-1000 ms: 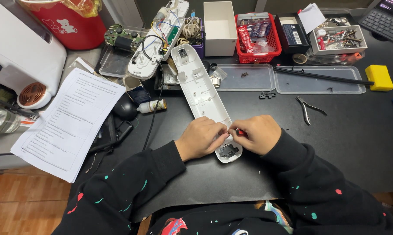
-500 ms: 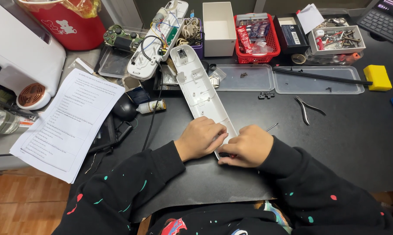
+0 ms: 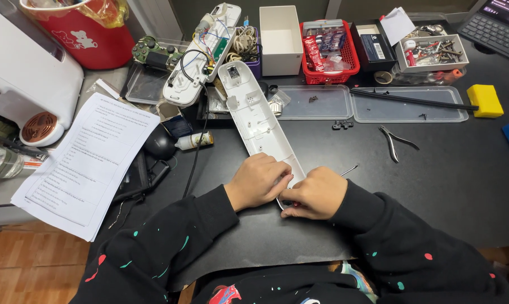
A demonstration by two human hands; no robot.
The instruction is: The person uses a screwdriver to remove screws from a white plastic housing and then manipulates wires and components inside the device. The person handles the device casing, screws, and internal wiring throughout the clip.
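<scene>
A long white plastic casing [image 3: 253, 112] lies diagonally on the black table [image 3: 446, 186], its near end under my hands. My left hand [image 3: 258, 181] rests fingers-down on the casing's near left side. My right hand [image 3: 316, 193] is curled over the near tip and holds a thin metal tool [image 3: 349, 169] whose tip sticks out to the right. The casing's near end is hidden by both hands. A second opened white casing with a circuit board and wires [image 3: 201, 56] lies behind it.
Printed paper sheets [image 3: 88, 163] lie at the left by a white appliance [image 3: 23, 79]. Behind stand a white box [image 3: 281, 39], a red basket [image 3: 327, 48], clear trays [image 3: 406, 107] and a parts tray [image 3: 432, 53]. Pliers [image 3: 396, 142], yellow block [image 3: 485, 100] at right.
My right hand slid down and closed over the casing's near tip, covering it. My left hand stayed on the casing beside it.
</scene>
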